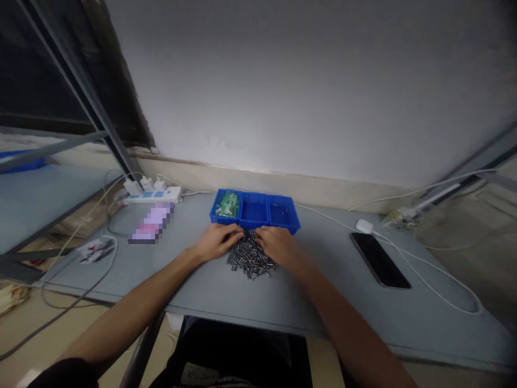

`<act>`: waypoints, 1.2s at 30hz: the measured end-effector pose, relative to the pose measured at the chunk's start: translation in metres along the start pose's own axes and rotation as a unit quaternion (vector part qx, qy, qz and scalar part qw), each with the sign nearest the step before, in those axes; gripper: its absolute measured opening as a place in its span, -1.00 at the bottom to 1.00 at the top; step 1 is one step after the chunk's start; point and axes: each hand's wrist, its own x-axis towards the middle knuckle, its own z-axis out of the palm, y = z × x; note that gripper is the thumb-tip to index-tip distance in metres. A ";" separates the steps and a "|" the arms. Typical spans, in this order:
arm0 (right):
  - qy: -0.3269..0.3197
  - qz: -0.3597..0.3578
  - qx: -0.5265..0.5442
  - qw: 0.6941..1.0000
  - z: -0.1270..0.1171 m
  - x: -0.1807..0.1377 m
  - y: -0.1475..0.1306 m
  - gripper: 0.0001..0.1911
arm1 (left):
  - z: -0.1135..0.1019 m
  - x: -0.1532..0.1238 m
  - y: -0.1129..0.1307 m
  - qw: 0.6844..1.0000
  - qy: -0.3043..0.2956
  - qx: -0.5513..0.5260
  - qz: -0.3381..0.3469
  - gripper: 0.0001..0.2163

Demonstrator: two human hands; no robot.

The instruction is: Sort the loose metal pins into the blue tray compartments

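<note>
The head camera shows one grey worktop (194, 280). On it are three blue bins (255, 211) joined in a row near the back edge. Just in front of them lies one heap of small dark metal pins (249, 261) (too many and too small to count). One black phone (379, 260) lies flat toward the right edge. One white charger (364, 226) sits just behind the phone, and its white cable (436, 280) loops toward the front right corner. One white power strip (153, 195) with plugs in it lies at the back left corner.

The left bin holds green and pale parts. The middle and right bins show mostly bare blue floor. The bins' front wall stands close behind the fingertips of both hands.

The left hand (216, 241) lies palm down on the heap's back left side, fingers bent and touching the pins. The right hand (278, 245) lies palm down over the back right side. The fingertips of the two hands nearly meet in front of the middle bin. The curled fingers hide their own tips, so I cannot tell whether either hand pinches a pin or merely rests on the heap.
</note>
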 end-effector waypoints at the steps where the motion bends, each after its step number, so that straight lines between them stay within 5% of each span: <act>1: 0.004 -0.005 0.001 1.000 0.000 0.000 0.000 -0.91 | 0.000 0.000 0.000 1.000 0.000 0.001 0.000 -0.72; 13: 0.185 -0.128 0.150 0.963 0.005 0.000 -0.008 -0.74 | 0.000 0.001 0.001 0.999 -0.043 0.001 0.010 -0.73; 36: 0.181 -0.087 0.085 0.976 -0.002 0.000 -0.016 -0.73 | -0.003 0.001 0.001 0.998 -0.043 0.004 0.038 -0.71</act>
